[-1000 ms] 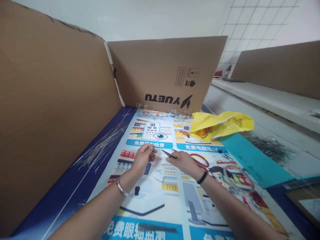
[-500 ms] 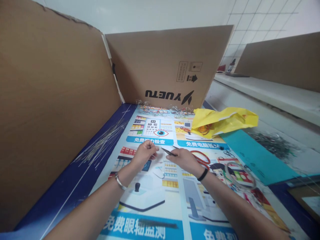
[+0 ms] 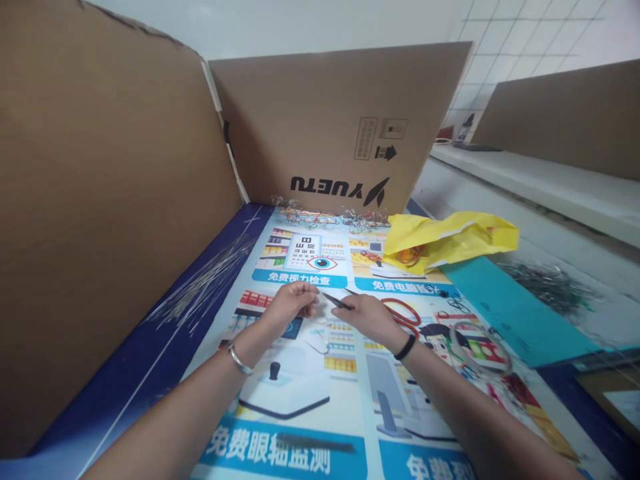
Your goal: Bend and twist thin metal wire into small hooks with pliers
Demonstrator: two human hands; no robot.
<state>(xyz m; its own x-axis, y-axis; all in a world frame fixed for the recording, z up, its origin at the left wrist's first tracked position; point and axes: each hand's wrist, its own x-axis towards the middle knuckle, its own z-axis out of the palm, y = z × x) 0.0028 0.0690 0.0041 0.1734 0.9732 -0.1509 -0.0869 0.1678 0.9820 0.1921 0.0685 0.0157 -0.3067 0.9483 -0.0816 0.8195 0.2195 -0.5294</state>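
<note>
My left hand (image 3: 295, 305), silver bangle on its wrist, is closed in a pinch on a thin wire. A curved length of this pale wire (image 3: 318, 347) hangs below the fingers over the printed sheet. In my right hand (image 3: 369, 319), dark pointed tweezers (image 3: 336, 301) are gripped, their tip right beside the left fingertips. Just beyond the right hand lie scissors with red handles (image 3: 404, 312), partly hidden behind it.
Loose straight wires (image 3: 200, 287) lie on the blue surface at left. A yellow bag (image 3: 450, 240), a wire coil (image 3: 480, 350) and a dark wire heap (image 3: 545, 287) are at right. Cardboard panels (image 3: 320, 127) stand behind and to the left, with tangled wire bits (image 3: 363, 219) along the base.
Both hands stay almost in place, the tweezers tip still at the left fingertips. The view has shifted very slightly.
</note>
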